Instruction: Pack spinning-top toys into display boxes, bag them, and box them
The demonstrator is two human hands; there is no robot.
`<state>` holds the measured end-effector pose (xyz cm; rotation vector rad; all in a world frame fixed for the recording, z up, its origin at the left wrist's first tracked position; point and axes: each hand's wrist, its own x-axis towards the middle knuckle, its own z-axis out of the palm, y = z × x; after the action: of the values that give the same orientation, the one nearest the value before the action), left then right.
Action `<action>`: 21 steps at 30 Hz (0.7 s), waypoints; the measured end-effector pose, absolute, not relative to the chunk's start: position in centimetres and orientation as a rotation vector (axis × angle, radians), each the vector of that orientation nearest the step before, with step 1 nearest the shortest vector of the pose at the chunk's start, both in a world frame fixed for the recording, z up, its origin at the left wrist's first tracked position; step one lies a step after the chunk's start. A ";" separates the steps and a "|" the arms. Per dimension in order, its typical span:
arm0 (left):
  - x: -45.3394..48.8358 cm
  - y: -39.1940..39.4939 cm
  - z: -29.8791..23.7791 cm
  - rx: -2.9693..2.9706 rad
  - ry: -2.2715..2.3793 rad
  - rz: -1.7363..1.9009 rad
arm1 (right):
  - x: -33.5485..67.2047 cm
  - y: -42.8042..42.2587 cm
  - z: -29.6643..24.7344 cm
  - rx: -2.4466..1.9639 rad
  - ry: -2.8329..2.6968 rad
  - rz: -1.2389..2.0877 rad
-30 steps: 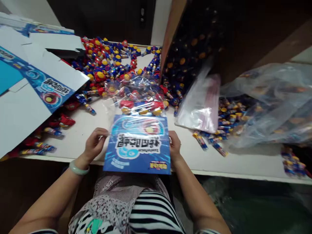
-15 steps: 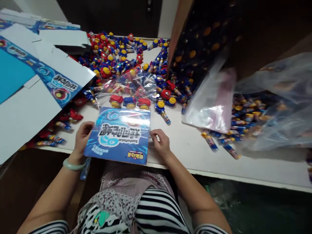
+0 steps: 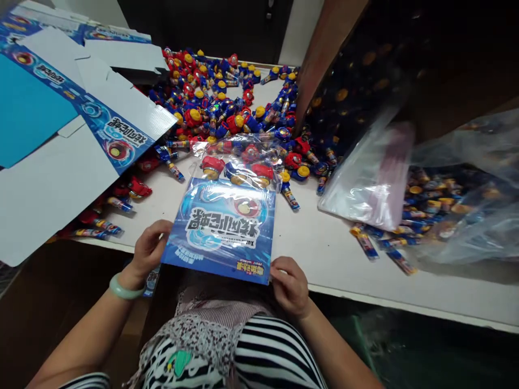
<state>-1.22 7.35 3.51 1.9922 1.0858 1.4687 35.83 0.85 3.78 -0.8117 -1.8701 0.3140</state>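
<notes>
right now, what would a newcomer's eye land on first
The blue printed card, held at the near table edge by the left hand and right hand. Behind it, a heap of red, blue and yellow toys covers the far table; a flattened white carton lies left.

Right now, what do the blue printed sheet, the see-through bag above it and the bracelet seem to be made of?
The blue printed sheet: probably glossy card; it lies stiff and flat, with sheen. The bag: thin clear plastic film, crinkled with glare, toys visible through it. The bracelet: smooth pale green, jade-like stone or glass; cannot tell which.
</notes>
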 end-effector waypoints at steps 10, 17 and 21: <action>-2.2 -0.7 2.6 2.166 1.141 1.471 | 36.6 -3.5 1.8 -0.723 -1.924 0.534; -1.7 0.6 -1.9 1.850 1.538 1.500 | 35.6 -2.7 -0.6 -1.117 -1.848 0.197; -2.2 4.1 -2.3 1.757 1.424 1.078 | 35.9 0.6 -1.2 -1.222 -2.038 0.332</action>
<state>-2.22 4.12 -2.32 1.7568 1.4241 1.0777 35.87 0.61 -1.23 -1.2222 -2.0382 0.3318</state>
